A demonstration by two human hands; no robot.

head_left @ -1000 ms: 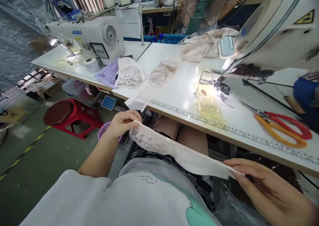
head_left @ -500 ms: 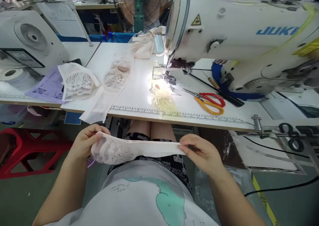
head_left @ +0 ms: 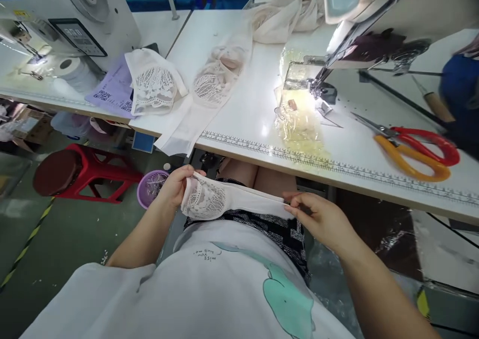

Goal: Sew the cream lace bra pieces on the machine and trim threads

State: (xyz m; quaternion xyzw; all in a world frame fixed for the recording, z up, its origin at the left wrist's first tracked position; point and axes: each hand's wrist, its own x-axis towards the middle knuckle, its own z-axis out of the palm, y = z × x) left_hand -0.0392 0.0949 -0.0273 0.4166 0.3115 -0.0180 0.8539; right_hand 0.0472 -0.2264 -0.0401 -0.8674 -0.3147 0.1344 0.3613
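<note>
Over my lap, a white lace bra [head_left: 206, 199] is stretched out sideways between my two hands. My left hand [head_left: 179, 183] pinches it at the outer edge of the lace cup. At the other end, my right hand [head_left: 318, 214] grips the tip of the plain band between thumb and fingers. On the table [head_left: 239, 114] above lie a similar lace cup piece [head_left: 153, 84] and another bra piece [head_left: 215, 82], its band hanging over the front edge. More pale fabric [head_left: 277, 20] is heaped at the back.
A lit sewing machine [head_left: 359, 55] stands at the right, with scissors [head_left: 415, 147] and an awl [head_left: 434, 99] beside it. Another sewing machine [head_left: 101, 20] is at the left. Below are a red stool [head_left: 101, 174] and a purple basket [head_left: 144, 192]. A printed ruler [head_left: 262, 148] runs along the table edge.
My view has turned left and come closer to the table, bringing the stool and purple basket more fully into sight. Both hands still hold the bra stretched over my lap.
</note>
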